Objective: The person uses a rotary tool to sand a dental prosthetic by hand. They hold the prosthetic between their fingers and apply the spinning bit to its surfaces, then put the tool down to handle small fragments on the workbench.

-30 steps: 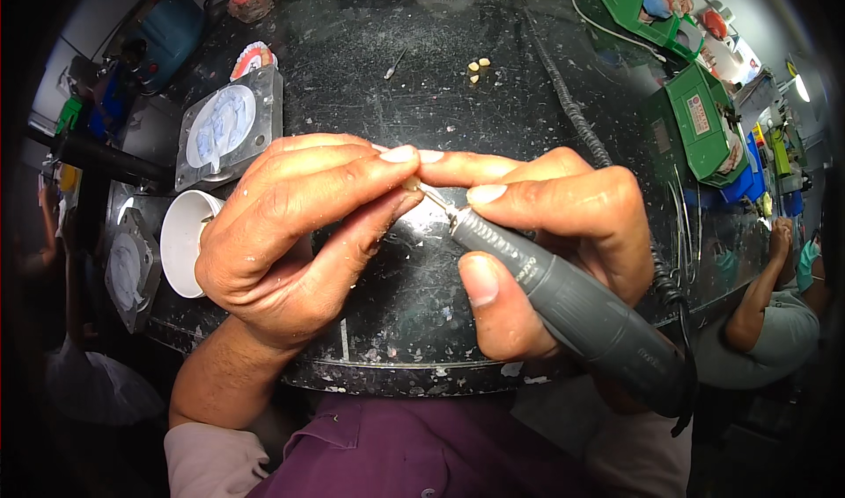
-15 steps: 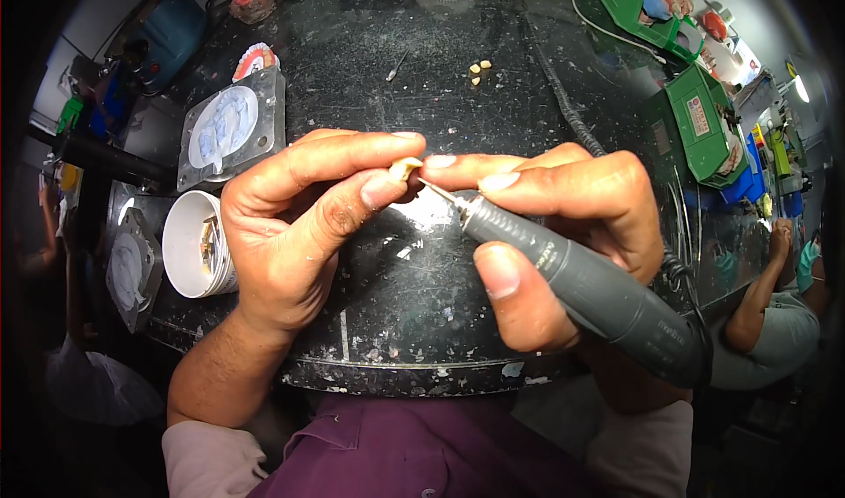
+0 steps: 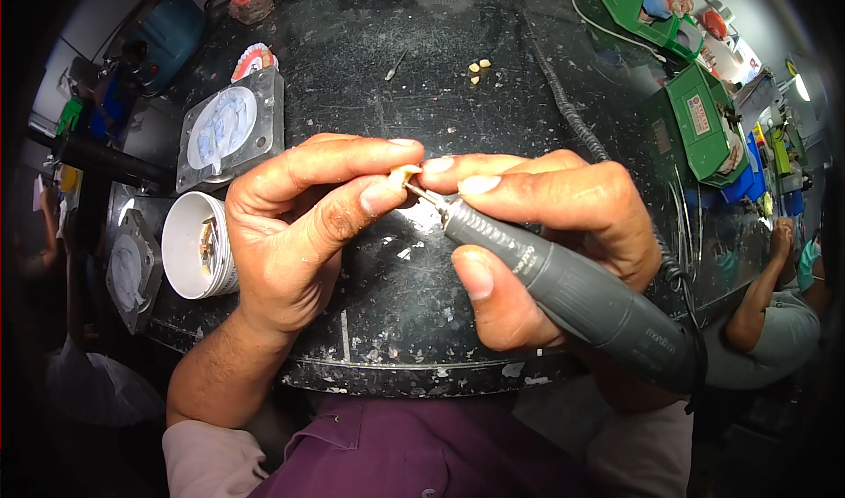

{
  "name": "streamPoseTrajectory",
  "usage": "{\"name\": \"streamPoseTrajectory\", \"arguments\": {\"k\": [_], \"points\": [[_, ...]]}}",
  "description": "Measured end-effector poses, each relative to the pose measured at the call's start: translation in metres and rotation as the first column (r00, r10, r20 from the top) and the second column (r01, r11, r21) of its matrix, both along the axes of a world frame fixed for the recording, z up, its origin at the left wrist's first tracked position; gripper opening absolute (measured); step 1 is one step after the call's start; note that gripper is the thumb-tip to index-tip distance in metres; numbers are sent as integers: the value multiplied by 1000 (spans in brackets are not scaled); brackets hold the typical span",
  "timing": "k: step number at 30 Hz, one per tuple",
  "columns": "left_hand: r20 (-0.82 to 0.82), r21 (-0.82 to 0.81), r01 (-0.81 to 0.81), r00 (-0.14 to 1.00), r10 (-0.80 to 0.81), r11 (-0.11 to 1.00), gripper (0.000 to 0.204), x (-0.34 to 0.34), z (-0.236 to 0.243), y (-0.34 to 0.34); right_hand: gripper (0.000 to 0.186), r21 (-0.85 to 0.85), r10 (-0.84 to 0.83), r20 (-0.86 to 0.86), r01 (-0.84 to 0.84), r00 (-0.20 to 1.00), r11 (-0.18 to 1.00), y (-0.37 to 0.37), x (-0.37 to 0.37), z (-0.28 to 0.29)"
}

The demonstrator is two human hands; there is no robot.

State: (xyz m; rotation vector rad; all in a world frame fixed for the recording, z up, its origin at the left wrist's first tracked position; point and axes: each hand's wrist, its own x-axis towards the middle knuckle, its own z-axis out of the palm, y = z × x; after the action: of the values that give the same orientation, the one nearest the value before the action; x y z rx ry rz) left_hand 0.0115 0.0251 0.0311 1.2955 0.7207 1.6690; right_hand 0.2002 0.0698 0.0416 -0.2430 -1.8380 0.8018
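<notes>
Between the thumb and index finger of my left hand (image 3: 304,208) is a small cream-coloured dental crown (image 3: 403,176), its hollow side turned toward the right. My right hand (image 3: 563,225) grips a dark grey rotary handpiece (image 3: 563,287) much like a pen. The thin metal bur (image 3: 424,195) at its front reaches the crown's edge; whether it touches is too small to tell. My right index fingertip rests close against the crown and the left fingers. Several similar cream pieces (image 3: 475,69) lie on the black bench farther back, and a loose bur (image 3: 396,66) lies left of them.
At left stand a white tub (image 3: 189,252) of small metal tools, a metal flask half (image 3: 264,93) with pale plaster, and a red-and-white dental model (image 3: 253,60). A coiled cord (image 3: 563,102) crosses the right side, near green bins (image 3: 695,124). Another person (image 3: 766,322) sits far right.
My right hand and the handpiece have shifted left, bringing the bur to the crown. The crown has turned slightly in my left fingers.
</notes>
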Motion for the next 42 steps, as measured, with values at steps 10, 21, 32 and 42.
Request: {"name": "streamPoseTrajectory", "arguments": {"k": [10, 21, 32, 42], "points": [[173, -93, 81, 983, -64, 992, 22, 4, -1, -2, 27, -33, 12, -15, -12, 1000, 999, 0, -1, 0], [622, -235, 488, 740, -255, 841, 27, 2, -5, -3, 27, 23, 12, -15, -12, 1000, 1000, 5, -3, -3], [429, -221, 372, 867, -252, 902, 24, 2, -1, -2, 28, -77, 34, 9, -34, 999, 996, -1, 1, 0], [472, -173, 425, 827, -305, 888, 24, 2, -5, 1, 29, -5, 110, -73, -110, 991, 994, 12, 1, -9]]}}
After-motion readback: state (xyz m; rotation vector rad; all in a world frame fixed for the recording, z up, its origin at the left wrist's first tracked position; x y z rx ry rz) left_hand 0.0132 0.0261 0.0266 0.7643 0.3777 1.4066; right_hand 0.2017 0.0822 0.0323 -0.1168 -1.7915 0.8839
